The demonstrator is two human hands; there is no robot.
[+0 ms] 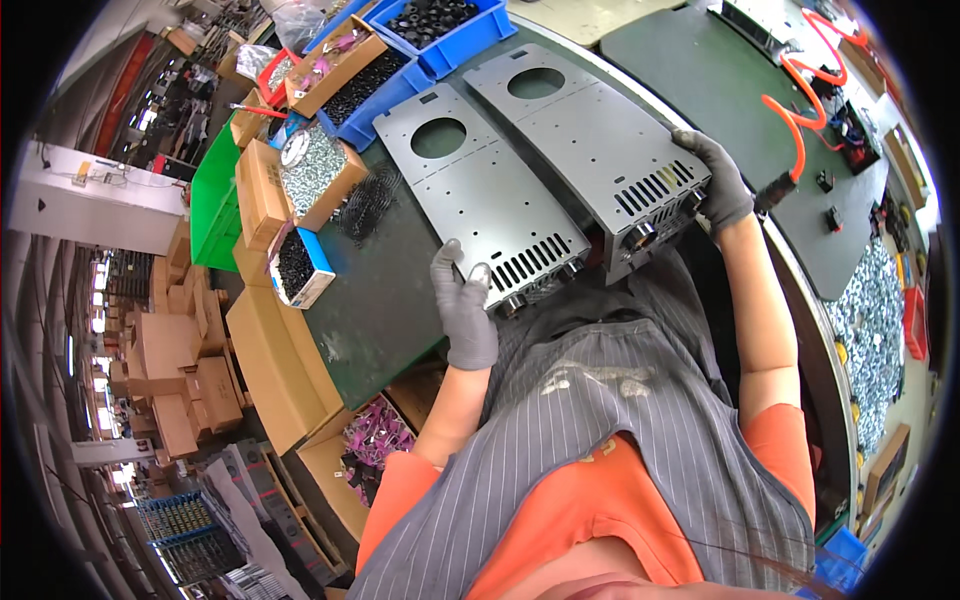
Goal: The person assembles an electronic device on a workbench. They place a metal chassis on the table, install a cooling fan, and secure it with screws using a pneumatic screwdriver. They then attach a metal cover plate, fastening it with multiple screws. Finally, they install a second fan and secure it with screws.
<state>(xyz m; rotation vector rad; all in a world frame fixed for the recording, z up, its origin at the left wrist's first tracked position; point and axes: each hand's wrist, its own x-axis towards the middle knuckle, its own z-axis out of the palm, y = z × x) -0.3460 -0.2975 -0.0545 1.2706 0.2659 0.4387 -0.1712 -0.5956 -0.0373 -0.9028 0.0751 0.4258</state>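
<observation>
L hand [465, 310], grey glove, at near L corner of L casing [485, 190]. Thumb on top face next to slots, fingers by the side edge; gap betw. them narrow. Touching, but can't tell if it's gripping or just resting. R hand [715, 178], same glove, holding R casing [590, 140] at near R corner: fingers curled over the top edge, palm along the side, thumb hidden.

Both casings = long grey sheet-metal boxes, side by side on dark green bench [385, 335], approx. parallel, narrow gap betw. them. Far ends well onto bench, near ends toward person's apron [640, 440] (grey, pinstriped). Each has a big round hole at far end, small holes along top, row of slots at near end + dark round knobs on the near face. R one also shows its inner side wall.

L of casings: loose black screws [368, 208] on bench, carton [345, 190] of silver screws, small white/blue box [316, 277] w/ black screws. Beyond: 2 blue bins w/ black parts, nearer [388, 125] and farther [470, 50]. Green bin [212, 210] at far L. Below bench edge, open carton [318, 455] w/ purple parts. R side: orange coiled hose [797, 145] over a 2nd green surface [690, 90], heap of small silver parts [872, 345] nearer the person.
</observation>
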